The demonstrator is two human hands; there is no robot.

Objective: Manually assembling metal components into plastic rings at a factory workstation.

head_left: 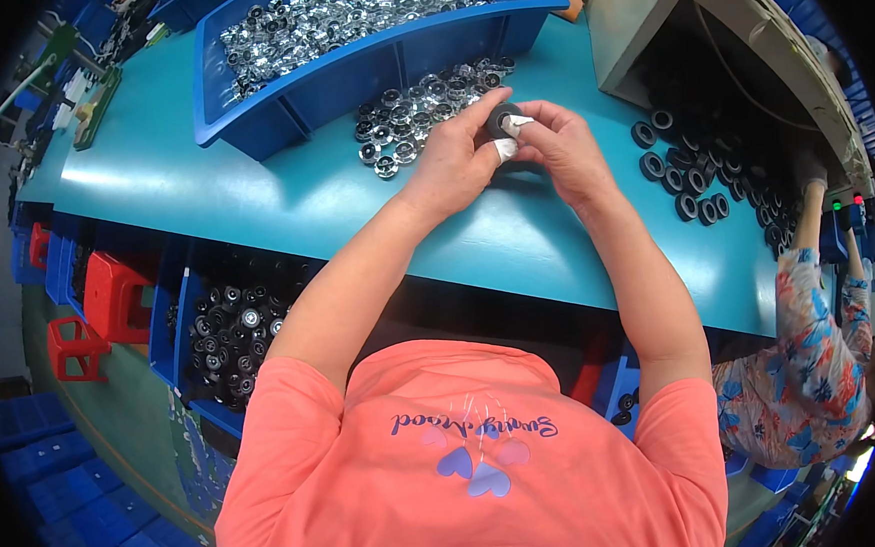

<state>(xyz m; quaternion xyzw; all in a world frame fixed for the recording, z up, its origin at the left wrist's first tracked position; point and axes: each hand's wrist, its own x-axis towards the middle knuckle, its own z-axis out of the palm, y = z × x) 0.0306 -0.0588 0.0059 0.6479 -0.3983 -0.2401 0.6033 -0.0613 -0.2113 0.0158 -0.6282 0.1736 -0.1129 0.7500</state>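
Above the table, my left hand and my right hand meet around a small black ring, like a toy tyre. Fingers of both hands are closed on it, and white wrapping covers some fingertips. Whether a clear hub sits inside the ring is hidden by my fingers. Just beyond my left hand lies a loose pile of clear plastic wheel hubs with dark centres. To the right of my right hand, several black tyre rings are scattered on the teal tabletop.
A blue bin full of clear hubs stands at the back. A beige open-fronted machine housing is at the back right; another person's arm reaches towards it. Below the table's left edge, a blue crate holds finished-looking black wheels. Red stools stand left.
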